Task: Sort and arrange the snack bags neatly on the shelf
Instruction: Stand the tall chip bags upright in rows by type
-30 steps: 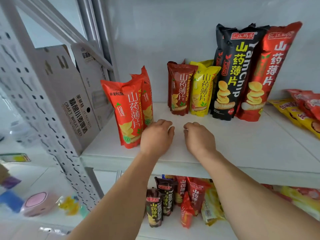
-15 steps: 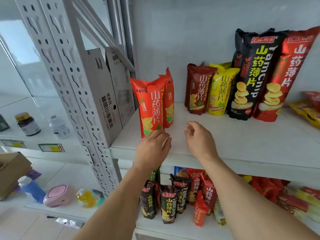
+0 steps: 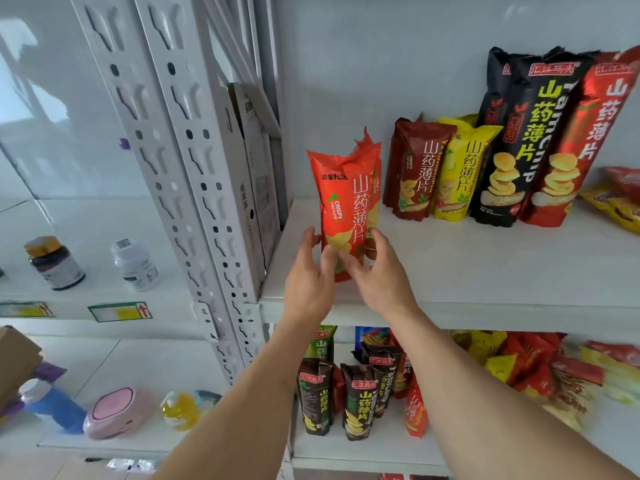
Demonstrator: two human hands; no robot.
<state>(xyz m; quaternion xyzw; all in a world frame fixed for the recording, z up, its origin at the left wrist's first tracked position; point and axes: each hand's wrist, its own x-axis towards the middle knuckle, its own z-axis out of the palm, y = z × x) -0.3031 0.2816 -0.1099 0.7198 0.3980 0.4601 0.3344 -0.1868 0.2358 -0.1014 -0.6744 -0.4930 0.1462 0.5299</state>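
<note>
We see an orange-red snack bag [image 3: 343, 206] upright near the shelf's [image 3: 485, 271] left front edge with a second orange bag [image 3: 375, 188] just behind it, while dark red [image 3: 415, 168], yellow [image 3: 460, 171], tall black [image 3: 519, 140] and tall red [image 3: 585, 140] bags lean along the back wall.

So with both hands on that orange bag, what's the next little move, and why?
Probably slide the orange yam chip bag right, toward the dark red bag. Both the left hand and right hand hold its lower part, and it stands apart from the row at the wall, near the shelf front edge.
</note>
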